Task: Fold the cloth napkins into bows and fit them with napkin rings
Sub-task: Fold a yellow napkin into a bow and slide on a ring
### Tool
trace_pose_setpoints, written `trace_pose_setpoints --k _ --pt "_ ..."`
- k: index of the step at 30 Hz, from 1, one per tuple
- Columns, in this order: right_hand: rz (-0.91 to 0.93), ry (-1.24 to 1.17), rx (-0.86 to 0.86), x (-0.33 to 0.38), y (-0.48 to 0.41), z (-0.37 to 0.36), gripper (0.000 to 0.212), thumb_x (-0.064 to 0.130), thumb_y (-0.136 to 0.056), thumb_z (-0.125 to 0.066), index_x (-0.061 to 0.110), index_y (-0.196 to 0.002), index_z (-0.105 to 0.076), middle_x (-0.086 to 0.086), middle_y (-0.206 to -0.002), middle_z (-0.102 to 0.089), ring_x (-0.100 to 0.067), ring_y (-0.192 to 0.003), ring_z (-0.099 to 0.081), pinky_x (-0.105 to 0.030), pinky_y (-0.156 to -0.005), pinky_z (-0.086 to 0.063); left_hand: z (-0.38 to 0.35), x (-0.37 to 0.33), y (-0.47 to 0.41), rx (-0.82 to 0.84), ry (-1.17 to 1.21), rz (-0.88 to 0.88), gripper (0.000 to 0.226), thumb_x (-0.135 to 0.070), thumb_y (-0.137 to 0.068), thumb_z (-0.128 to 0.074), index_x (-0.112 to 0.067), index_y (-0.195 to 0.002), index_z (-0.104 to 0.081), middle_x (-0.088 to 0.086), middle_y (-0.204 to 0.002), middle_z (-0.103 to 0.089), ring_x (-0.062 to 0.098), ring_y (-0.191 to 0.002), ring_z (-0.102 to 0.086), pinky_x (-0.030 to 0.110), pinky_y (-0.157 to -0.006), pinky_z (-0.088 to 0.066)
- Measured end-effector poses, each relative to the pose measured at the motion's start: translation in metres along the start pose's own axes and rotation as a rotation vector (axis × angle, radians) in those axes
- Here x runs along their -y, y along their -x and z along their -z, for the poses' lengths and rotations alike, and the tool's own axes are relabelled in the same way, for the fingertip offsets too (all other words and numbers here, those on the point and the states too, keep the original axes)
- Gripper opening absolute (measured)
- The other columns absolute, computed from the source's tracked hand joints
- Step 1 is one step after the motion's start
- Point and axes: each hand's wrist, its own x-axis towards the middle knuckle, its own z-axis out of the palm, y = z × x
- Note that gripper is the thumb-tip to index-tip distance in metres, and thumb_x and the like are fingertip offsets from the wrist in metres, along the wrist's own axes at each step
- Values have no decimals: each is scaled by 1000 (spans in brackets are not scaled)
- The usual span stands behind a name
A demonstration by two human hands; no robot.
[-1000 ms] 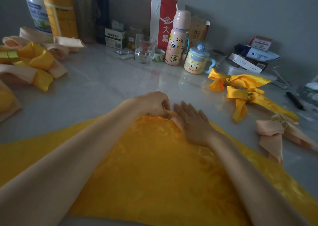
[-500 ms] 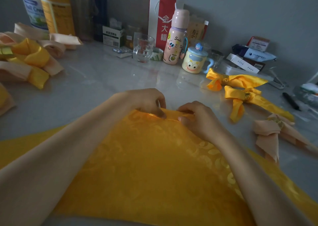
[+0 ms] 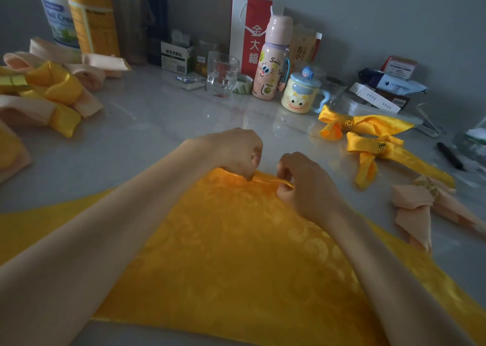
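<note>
A large yellow patterned napkin [image 3: 231,256] lies spread on the grey table [image 3: 147,135], one corner pointing away from me. My left hand [image 3: 236,152] and my right hand [image 3: 306,185] both pinch that far corner, which is turned over into a narrow fold between them. To the right lie two finished yellow bows [image 3: 368,127] with gold rings [image 3: 380,148] and a peach bow [image 3: 418,203] with its ring. At the left edge sits a pile of yellow and peach bows [image 3: 50,95].
Along the back wall stand a glass [image 3: 222,74], a pink bottle [image 3: 272,64], a cartoon mug [image 3: 301,93], a red paper bag [image 3: 249,32], tins and small boxes. A black pen [image 3: 451,156] lies at the far right.
My right hand, flat on the napkin a second ago, has curled and now pinches the far corner. Both hands have turned the corner over into a small fold.
</note>
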Motion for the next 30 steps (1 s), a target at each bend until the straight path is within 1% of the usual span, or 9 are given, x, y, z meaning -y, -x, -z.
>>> trace_pose_setpoints --k 7,10,13,17,19,21,24,27,30 --pt "21 50 126 6 1 7 22 6 -81 -57 24 -82 -44 7 -83 -40 -14 -78 -44 -15 -59 -31 -3 -7 1 221 13 144 21 -32 -91 -56 -13 -93 -65 -1 -80 -59 16 -72 -54 25 -64 -44" --pt "-29 0 221 8 1 10 22 7 -81 -55 27 -84 -46 6 -89 -44 -15 -85 -49 -23 -71 -41 -8 -8 0 258 7 184 25 -32 -95 -50 -11 -99 -63 4 -84 -58 18 -72 -51 24 -62 -41" --pt "-114 -53 364 9 3 14 21 11 -79 -55 28 -89 -50 6 -96 -47 -15 -93 -52 -31 -82 -48 -13 -9 0 261 -51 195 31 -35 -96 -47 -11 -111 -61 4 -98 -60 20 -83 -55 27 -71 -44" --pt "-106 9 150 21 5 8 18 15 -90 -49 20 -106 -56 1 -111 -48 -18 -109 -49 -26 -87 -39 -16 -10 4 266 -95 158 34 -34 -98 -43 -6 -112 -57 5 -98 -54 21 -87 -51 27 -69 -39" --pt "-69 -20 198 32 10 -4 34 21 -95 -43 13 -128 -45 -3 -132 -44 -22 -127 -39 -28 -100 -30 -19 -9 6 243 -79 133 28 -29 -98 -42 -5 -98 -56 3 -86 -52 20 -81 -48 27 -66 -36" --pt "-35 -2 376 39 16 -21 52 32 -100 -29 9 -146 -21 -8 -154 -20 -23 -144 -12 -31 -115 -11 -26 -5 6 211 -31 126 23 -18 -96 -42 -9 -77 -49 1 -71 -45 16 -66 -44 25 -58 -34" --pt "-53 7 438 36 21 -23 69 51 -98 -18 14 -151 7 -3 -158 13 -16 -144 18 -35 -117 11 -27 0 9 141 15 136 32 -17 -95 -42 -16 -64 -40 -1 -65 -42 12 -57 -37 24 -52 -30" --pt "-105 66 457 18 26 -14 77 61 -93 -16 16 -150 10 -1 -157 19 -14 -143 21 -33 -117 13 -29 3 13 76 53 136 25 -34 -96 -48 -16 -79 -46 -4 -77 -47 15 -75 -46 23 -55 -30" --pt "-238 124 454 -14 40 -1 73 58 -95 -14 15 -150 8 -1 -157 15 -14 -145 14 -32 -116 9 -35 1 17 25 110 157 22 -39 -95 -50 -16 -97 -49 3 -103 -56 22 -98 -52 28 -73 -36"
